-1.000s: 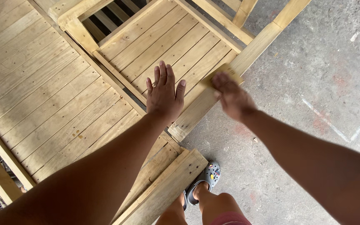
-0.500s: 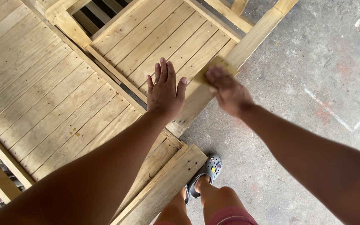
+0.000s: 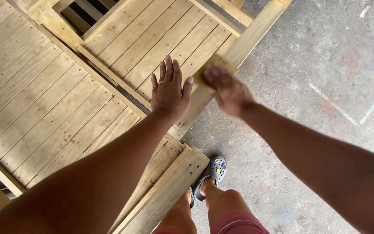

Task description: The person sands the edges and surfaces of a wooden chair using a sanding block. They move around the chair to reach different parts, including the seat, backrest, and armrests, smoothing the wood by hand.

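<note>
The left hand (image 3: pixel 169 93) lies flat and open, fingers spread a little, palm down on the slatted wooden panel (image 3: pixel 152 43) of a pale timber frame. A ring shows on one finger. Just beside it, the right hand (image 3: pixel 226 89) is blurred; its fingers press a small tan sanding block (image 3: pixel 215 65) against the thick outer rail (image 3: pixel 247 39) of the frame, which runs diagonally from upper right toward the lower middle. The hand covers the near part of the block, so whether the fingers curl around it cannot be told.

Both forearms reach in from the bottom edge. To the left of the panel lies a wider slatted panel (image 3: pixel 35 99), with a dark gap (image 3: pixel 83 11) between slats near the top. Another thick beam (image 3: pixel 165 195) slants below the left forearm, close to the person's knees. A foot in a grey clog with small coloured charms (image 3: pixel 213 171) stands on the grey concrete floor (image 3: pixel 325 65), which carries faint white chalk lines at right.
</note>
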